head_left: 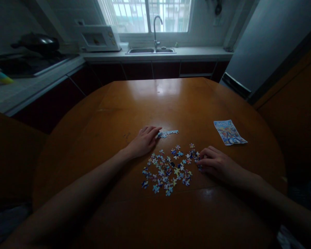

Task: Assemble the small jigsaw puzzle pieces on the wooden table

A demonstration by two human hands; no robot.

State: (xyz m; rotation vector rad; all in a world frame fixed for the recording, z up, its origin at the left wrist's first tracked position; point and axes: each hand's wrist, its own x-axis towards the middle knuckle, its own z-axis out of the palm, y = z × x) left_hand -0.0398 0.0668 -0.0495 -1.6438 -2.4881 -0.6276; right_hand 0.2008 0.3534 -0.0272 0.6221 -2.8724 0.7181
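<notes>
Well, the left hand [145, 141] rested at the left end of the joined strip [169, 132], the right hand [214, 160] at the right edge of the loose pieces [176, 171]; whether either pinched anything, I couldn't tell.

Loose jigsaw pieces: a scattered cluster [176, 171] on the brown wooden table [75, 138], the centre of this clock.
Joined strip: a few interlocked pale-blue pieces [172, 132] at 12 o'clock, just beyond the cluster.
Left hand: at 11 o'clock [143, 140], fingertips at the strip's near-left end.
Right hand: at 3 o'clock [214, 161], fingers curled over the cluster's edge; in this dim light, it is hard to say whether they pinch a piece.
Printed picture sheet: at 2 o'clock [229, 132], beyond the right hand.
Kitchen sink: far 12 o'clock [152, 53], under the window [129, 17].
Microwave: far 11 o'clock [110, 38].
</notes>
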